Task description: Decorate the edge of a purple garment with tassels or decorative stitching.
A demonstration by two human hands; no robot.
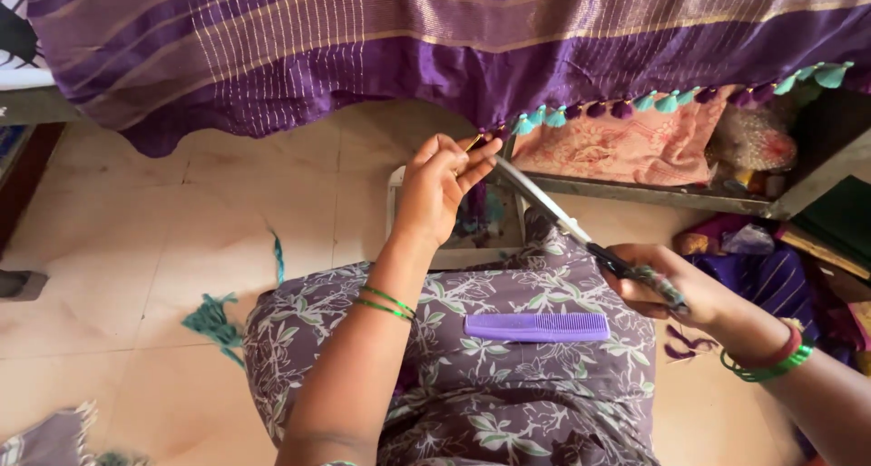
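Note:
A purple sari (pixel 435 39) with gold stripes hangs across the top, its lower edge trimmed with teal and purple tassels (pixel 635 105). My left hand (pixel 435 189) pinches a tassel at the sari's edge. My right hand (pixel 658 289) grips the handles of long scissors (pixel 553 214), whose blades reach up to the pinched tassel. A purple comb (pixel 537 327) lies on my lap, on the floral dress between my arms.
Teal thread clippings (pixel 213 321) lie on the tiled floor at left. A white tray (pixel 396 214) sits on the floor behind my left hand. Pink cloth (pixel 626 148) and folded fabrics (pixel 771 275) are piled at right.

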